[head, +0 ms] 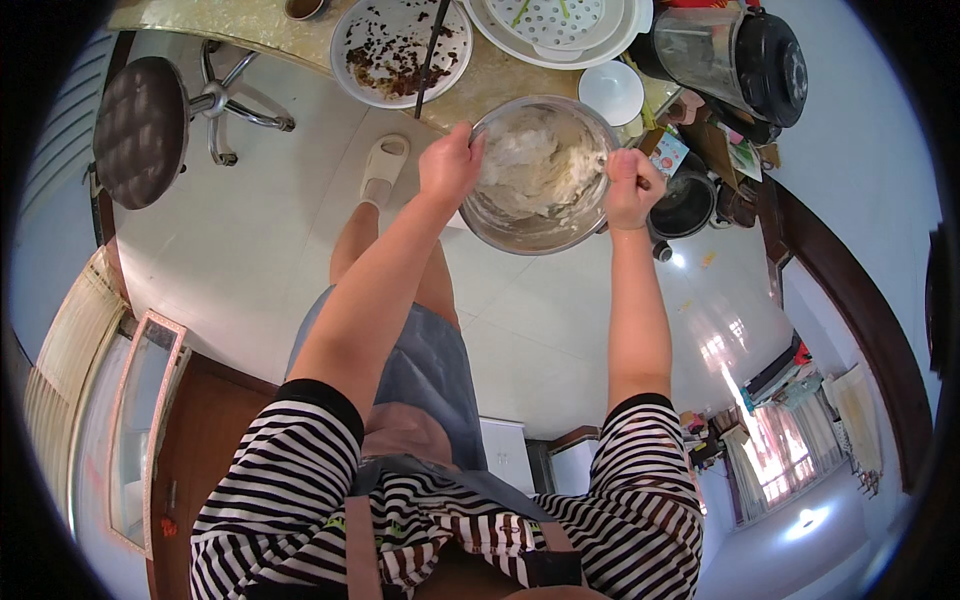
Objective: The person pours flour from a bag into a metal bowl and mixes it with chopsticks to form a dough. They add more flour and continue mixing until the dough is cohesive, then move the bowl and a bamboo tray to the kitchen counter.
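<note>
A stainless steel mixing bowl (504,238) is at the near edge of the table, mostly out over the floor in the picture. White flour and clumpy, partly wet dough (551,169) lie inside it, and residue coats its wall. My left hand (454,166) grips the bowl's left rim, thumb at the inner side. At the right rim my right hand (632,189) is closed in a fist around a thin utensil; only a small dark end shows, so its kind is unclear. Dough reaches up the wall to that fist. Whether the bowl rests on anything is hidden.
On the table (300,46) stand a white plate (343,79) with dark chopped bits and dark chopsticks (431,56), a white perforated steamer tray (555,22), a small white bowl (611,94) and a blender jug (697,52). A black bin (682,202) and a wheeled stool (142,131) flank me.
</note>
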Motion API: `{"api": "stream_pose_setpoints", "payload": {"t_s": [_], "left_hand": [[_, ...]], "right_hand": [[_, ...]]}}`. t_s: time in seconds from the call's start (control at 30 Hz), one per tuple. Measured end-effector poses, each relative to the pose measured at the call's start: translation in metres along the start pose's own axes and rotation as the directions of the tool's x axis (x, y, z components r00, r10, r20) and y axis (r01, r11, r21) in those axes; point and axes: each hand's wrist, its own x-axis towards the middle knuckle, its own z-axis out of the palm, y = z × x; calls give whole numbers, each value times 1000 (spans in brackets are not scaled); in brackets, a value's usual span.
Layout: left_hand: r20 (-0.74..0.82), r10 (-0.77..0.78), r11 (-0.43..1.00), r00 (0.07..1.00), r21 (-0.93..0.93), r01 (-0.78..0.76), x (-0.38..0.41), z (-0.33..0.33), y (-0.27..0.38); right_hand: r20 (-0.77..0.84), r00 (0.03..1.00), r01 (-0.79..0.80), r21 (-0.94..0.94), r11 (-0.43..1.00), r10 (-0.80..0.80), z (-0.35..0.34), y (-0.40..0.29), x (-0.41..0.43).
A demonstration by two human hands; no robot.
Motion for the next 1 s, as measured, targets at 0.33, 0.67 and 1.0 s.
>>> {"api": "stream_pose_setpoints", "payload": {"t_s": [0.33,0.67,1.0], "left_hand": [[-85,-107,989,991,-110,97,-9,7,0],[44,32,999,999,16,-33,5,-4,-6],[-42,-22,1000,999,-7,22,-5,2,-3]], "right_hand": [[-114,969,-179,295,938,221,121,-29,-115],[356,921,209,-98,973,-162,-1,-33,-86],[-73,997,-11,-51,999,7,107,-58,-150]]}}
